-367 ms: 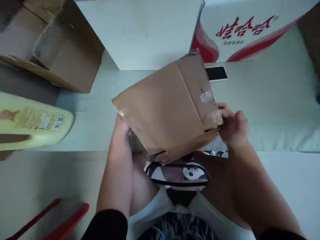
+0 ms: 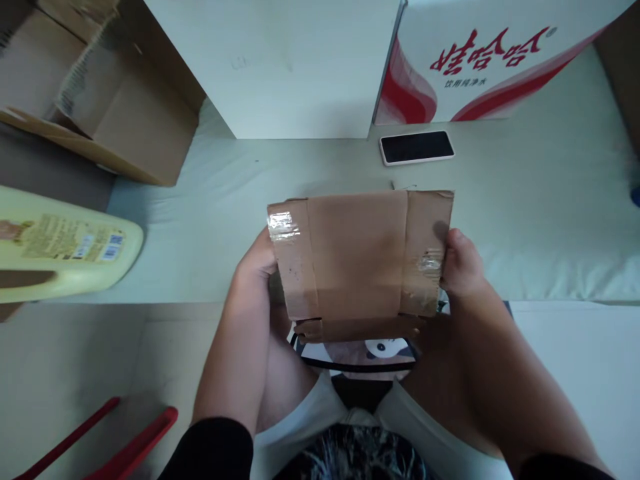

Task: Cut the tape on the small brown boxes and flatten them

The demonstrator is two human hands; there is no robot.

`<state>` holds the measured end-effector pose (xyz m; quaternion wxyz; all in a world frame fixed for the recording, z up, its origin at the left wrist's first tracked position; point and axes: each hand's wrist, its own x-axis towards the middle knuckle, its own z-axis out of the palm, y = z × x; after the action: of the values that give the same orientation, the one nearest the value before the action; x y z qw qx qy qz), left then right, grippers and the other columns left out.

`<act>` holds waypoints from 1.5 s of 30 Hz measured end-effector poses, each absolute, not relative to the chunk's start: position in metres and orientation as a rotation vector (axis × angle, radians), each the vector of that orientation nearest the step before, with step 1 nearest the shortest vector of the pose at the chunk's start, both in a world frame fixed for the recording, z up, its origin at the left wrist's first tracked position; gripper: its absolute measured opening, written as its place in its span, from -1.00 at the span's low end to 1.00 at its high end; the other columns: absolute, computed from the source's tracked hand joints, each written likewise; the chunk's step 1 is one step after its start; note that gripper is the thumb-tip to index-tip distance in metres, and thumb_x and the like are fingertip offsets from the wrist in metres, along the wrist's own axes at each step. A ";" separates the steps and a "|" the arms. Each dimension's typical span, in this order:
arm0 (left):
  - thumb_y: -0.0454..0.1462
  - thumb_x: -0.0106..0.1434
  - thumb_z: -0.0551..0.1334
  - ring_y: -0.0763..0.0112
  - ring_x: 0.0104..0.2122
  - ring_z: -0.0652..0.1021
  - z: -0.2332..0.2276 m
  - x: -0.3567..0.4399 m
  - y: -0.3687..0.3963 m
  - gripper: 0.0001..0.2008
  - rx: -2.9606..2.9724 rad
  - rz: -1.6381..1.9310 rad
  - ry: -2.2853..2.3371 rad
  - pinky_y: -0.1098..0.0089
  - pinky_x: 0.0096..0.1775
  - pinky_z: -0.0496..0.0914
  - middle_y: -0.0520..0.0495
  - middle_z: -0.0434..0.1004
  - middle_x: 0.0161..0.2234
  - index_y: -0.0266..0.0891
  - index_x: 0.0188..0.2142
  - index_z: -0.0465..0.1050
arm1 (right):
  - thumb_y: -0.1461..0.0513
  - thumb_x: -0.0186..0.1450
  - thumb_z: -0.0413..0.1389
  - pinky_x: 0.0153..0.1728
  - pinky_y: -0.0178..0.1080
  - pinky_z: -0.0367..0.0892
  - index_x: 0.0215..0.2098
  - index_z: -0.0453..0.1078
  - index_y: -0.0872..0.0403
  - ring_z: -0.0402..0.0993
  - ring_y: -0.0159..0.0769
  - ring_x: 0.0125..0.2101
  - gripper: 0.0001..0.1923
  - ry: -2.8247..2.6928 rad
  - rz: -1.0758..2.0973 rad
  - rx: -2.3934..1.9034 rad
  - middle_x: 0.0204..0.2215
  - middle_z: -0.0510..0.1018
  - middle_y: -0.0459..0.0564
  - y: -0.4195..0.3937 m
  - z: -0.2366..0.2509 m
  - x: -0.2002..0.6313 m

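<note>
A small brown cardboard box with scraps of clear tape on its side flaps is held above my lap, its flat face turned up towards me. My left hand grips its left edge, the fingers hidden behind the cardboard. My right hand grips its right edge, thumb on the taped flap. Below the box a piece of cloth with a cartoon eye shows on my lap.
A black phone lies on the pale cushion beyond the box. A white carton with red lettering and a plain white box stand behind. An open brown carton and a yellow jug are at left; red bars below.
The box has turned from a tilted angle to square and level and dropped closer to me, uncovering the phone. Both hands stayed on its edges.
</note>
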<state>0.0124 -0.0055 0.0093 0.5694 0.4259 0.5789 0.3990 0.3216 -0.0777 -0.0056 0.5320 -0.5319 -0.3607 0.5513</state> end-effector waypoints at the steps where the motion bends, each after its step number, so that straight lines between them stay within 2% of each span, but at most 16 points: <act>1: -0.13 -0.38 0.61 0.14 -0.34 0.62 0.010 0.013 -0.005 -0.56 0.979 0.931 1.359 0.13 -0.17 0.59 -0.09 0.67 -0.43 -0.24 -0.51 0.57 | -0.34 0.03 0.31 -0.33 0.03 0.59 -0.36 0.55 -0.05 0.66 -0.01 -0.38 -0.41 -0.861 1.277 -1.274 -0.47 0.65 -0.03 -0.078 -0.006 0.321; 4: -0.13 -0.35 0.61 0.09 -0.31 0.65 0.009 0.013 -0.003 -0.54 0.868 0.906 1.313 0.14 -0.19 0.59 -0.07 0.63 -0.45 -0.25 -0.45 0.56 | -0.12 0.14 0.36 -0.27 -0.07 0.57 -0.25 0.53 -0.05 0.64 -0.13 -0.34 -0.61 -0.944 1.140 -1.313 -0.35 0.68 -0.07 -0.077 -0.003 0.316; 6: 0.00 -0.23 0.59 0.00 -0.25 0.68 0.007 0.013 -0.001 -0.52 0.755 0.932 1.253 0.10 -0.19 0.61 -0.10 0.62 -0.45 -0.23 -0.42 0.55 | 0.00 0.18 0.36 -0.22 -0.11 0.56 -0.11 0.51 -0.08 0.64 -0.16 -0.25 -0.63 -0.987 1.038 -1.317 -0.23 0.68 -0.07 -0.074 0.000 0.310; 9: 0.23 -0.02 0.46 -0.09 -0.10 0.70 0.006 0.013 -0.002 -0.44 0.650 1.008 1.139 0.04 -0.12 0.61 -0.16 0.66 -0.38 -0.21 -0.37 0.57 | 0.11 0.19 0.37 -0.21 -0.15 0.57 0.30 0.24 -0.24 0.66 -0.20 -0.19 -0.24 -0.923 1.003 -1.282 -0.06 0.68 -0.09 -0.071 0.003 0.303; 12: 0.08 -0.14 0.61 -0.08 -0.06 0.70 0.008 0.012 -0.007 -0.46 0.734 0.933 1.144 0.07 -0.06 0.62 -0.18 0.69 -0.33 -0.23 -0.33 0.59 | 0.16 0.20 0.39 -0.27 -0.19 0.56 0.45 -0.05 -0.34 0.66 -0.27 -0.29 0.01 -0.816 1.052 -1.261 -0.11 0.69 -0.15 -0.070 0.003 0.302; 15: -0.11 -0.25 0.68 0.03 -0.17 0.72 0.010 0.007 -0.008 -0.46 0.791 0.918 1.193 0.16 -0.11 0.64 -0.16 0.72 -0.29 -0.23 -0.27 0.63 | 0.16 0.18 0.39 -0.33 -0.28 0.53 0.29 0.25 -0.24 0.59 -0.36 -0.42 -0.24 -0.722 1.024 -1.258 -0.27 0.68 -0.19 -0.065 0.000 0.311; 17: -0.12 -0.19 0.66 0.11 -0.24 0.72 0.009 0.001 -0.005 -0.49 0.776 1.098 1.176 0.21 -0.15 0.65 -0.13 0.74 -0.28 -0.21 -0.24 0.65 | 0.08 0.19 0.35 -0.37 -0.31 0.52 0.00 0.46 -0.09 0.58 -0.38 -0.43 -0.58 -0.629 0.996 -1.250 -0.31 0.67 -0.13 -0.059 -0.002 0.320; 19: -0.11 -0.10 0.62 0.14 -0.19 0.73 0.007 -0.005 0.002 -0.55 0.749 1.329 1.123 0.24 -0.10 0.66 -0.11 0.75 -0.23 -0.20 -0.22 0.64 | 0.01 0.21 0.29 -0.40 -0.32 0.52 -0.24 0.48 -0.01 0.59 -0.37 -0.42 -0.72 -0.540 0.978 -1.226 -0.33 0.65 -0.08 -0.055 -0.003 0.326; 21: -0.12 0.04 0.55 0.13 -0.04 0.71 0.004 -0.010 0.010 -0.65 0.707 1.492 1.060 0.24 0.04 0.63 -0.11 0.76 -0.13 -0.18 -0.20 0.64 | -0.03 0.20 0.27 -0.44 -0.32 0.50 -0.29 0.46 0.00 0.58 -0.37 -0.43 -0.70 -0.516 1.014 -1.193 -0.38 0.62 -0.08 -0.053 -0.002 0.327; 25: -0.15 0.26 0.40 0.12 0.21 0.60 0.000 -0.011 0.018 -0.79 0.596 1.558 1.019 0.22 0.22 0.54 -0.13 0.73 0.03 -0.18 -0.15 0.62 | 0.08 0.06 0.42 -0.57 -0.40 0.33 -0.11 0.46 -0.06 0.40 -0.48 -0.56 -0.54 -0.583 1.208 -1.132 -0.46 0.50 -0.22 -0.056 0.006 0.310; 28: -0.18 0.40 0.27 0.15 0.26 0.56 0.001 -0.005 0.017 -0.76 0.533 1.537 0.997 0.23 0.25 0.52 -0.14 0.71 0.06 -0.20 -0.03 0.60 | 0.09 -0.03 0.48 -0.64 -0.45 0.17 -0.22 0.41 -0.06 0.19 -0.58 -0.64 -0.52 -0.570 1.314 -1.091 -0.51 0.39 -0.30 -0.063 0.011 0.295; 32: -0.24 0.37 0.29 0.19 0.13 0.64 0.005 0.004 0.011 -0.75 0.498 1.483 1.017 0.21 0.21 0.54 -0.09 0.74 -0.04 -0.18 0.02 0.55 | 0.06 -0.03 0.48 -0.70 -0.42 0.11 -0.41 0.33 0.00 0.14 -0.56 -0.68 -0.55 -0.639 1.384 -1.211 -0.61 0.34 -0.27 -0.077 0.015 0.283; 35: -0.20 0.20 0.40 0.09 0.06 0.67 0.009 0.005 0.010 -0.73 0.510 1.388 1.095 0.19 0.11 0.58 -0.10 0.73 -0.17 -0.16 -0.10 0.55 | 0.05 -0.02 0.47 -0.77 -0.40 0.10 -0.42 0.33 0.00 0.13 -0.53 -0.73 -0.56 -0.608 1.368 -1.360 -0.68 0.35 -0.25 -0.089 0.024 0.282; 37: -0.13 0.19 0.35 0.07 -0.04 0.69 0.012 0.001 0.011 -0.77 0.499 1.319 1.061 0.19 -0.03 0.61 -0.10 0.71 -0.25 -0.17 -0.20 0.54 | 0.01 -0.04 0.47 -0.81 -0.38 0.08 -0.41 0.35 -0.01 0.14 -0.50 -0.76 -0.55 -0.581 1.309 -1.385 -0.70 0.36 -0.23 -0.098 0.037 0.287; 41: -0.08 0.21 0.24 0.33 -0.35 0.65 0.018 -0.007 0.015 -0.78 0.362 1.357 0.990 0.36 -0.33 0.56 -0.06 0.64 -0.36 -0.16 -0.31 0.51 | -0.09 -0.04 0.47 -0.89 -0.38 -0.01 -0.47 0.37 -0.02 0.06 -0.48 -0.83 -0.52 -0.554 1.133 -1.455 -0.80 0.25 -0.25 -0.126 0.065 0.310; 45: -0.10 0.20 0.27 0.42 -0.44 0.60 0.020 -0.008 0.012 -0.81 0.319 1.361 1.009 0.43 -0.36 0.53 -0.04 0.58 -0.41 -0.15 -0.34 0.52 | -0.09 -0.14 0.53 -0.93 -0.36 0.02 -0.54 0.40 -0.06 0.11 -0.43 -0.84 -0.51 -0.505 0.798 -1.611 -0.78 0.29 -0.18 -0.166 0.080 0.354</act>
<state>-0.0077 0.0124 0.0201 0.6509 0.1403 0.4442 0.5995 0.3539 -0.1662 0.0797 0.5948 -0.6934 -0.2176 0.3436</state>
